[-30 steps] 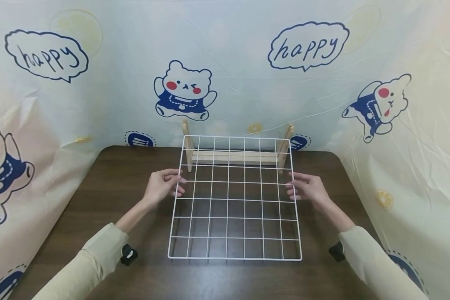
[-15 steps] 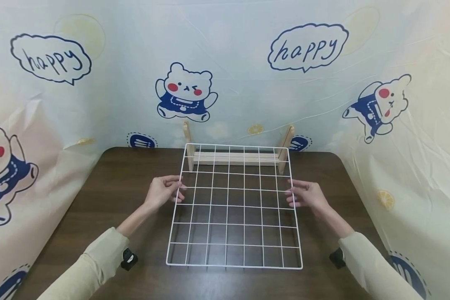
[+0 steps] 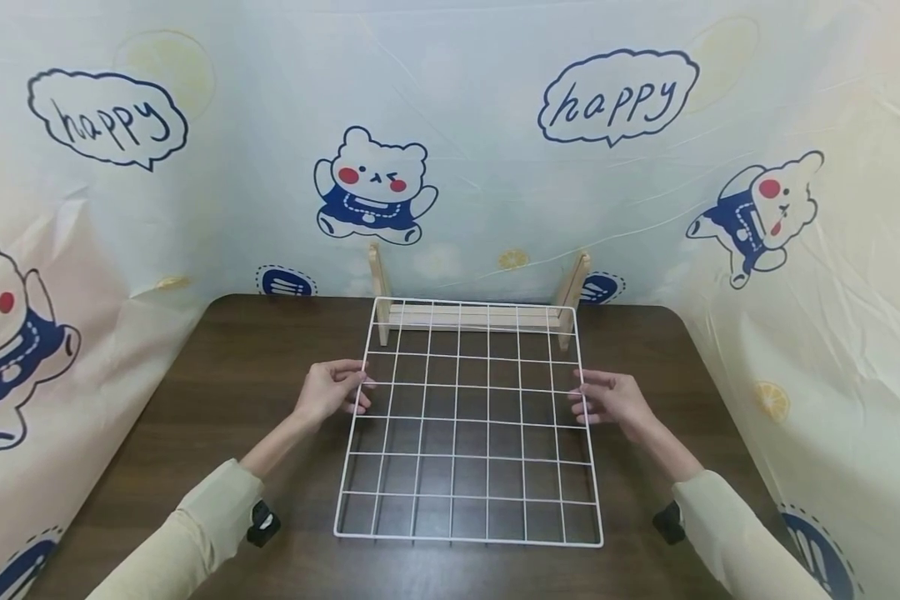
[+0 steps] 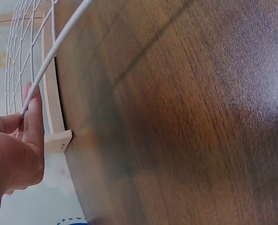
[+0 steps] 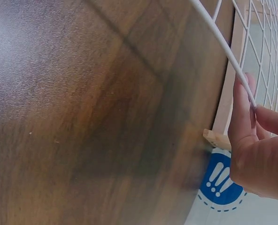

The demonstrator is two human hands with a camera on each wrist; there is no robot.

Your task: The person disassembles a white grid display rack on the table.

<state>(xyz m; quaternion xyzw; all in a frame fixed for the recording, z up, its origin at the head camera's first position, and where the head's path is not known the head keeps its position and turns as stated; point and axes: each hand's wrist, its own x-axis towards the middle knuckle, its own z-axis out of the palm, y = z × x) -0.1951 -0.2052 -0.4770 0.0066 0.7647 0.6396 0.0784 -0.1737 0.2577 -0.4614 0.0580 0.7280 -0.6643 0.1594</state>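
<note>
Between both hands (image 3: 328, 392), wire grid (image 3: 455, 421)

White grid (image 3: 487, 422), brown wood-grained table (image 3: 210, 375)

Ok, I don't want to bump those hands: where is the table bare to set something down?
Bare table lies between the left hand and the table's left edge, with a narrower patch between the right hand and right edge. The middle is crowded: both hands grip the white wire grid, a wooden stand beyond.
</note>
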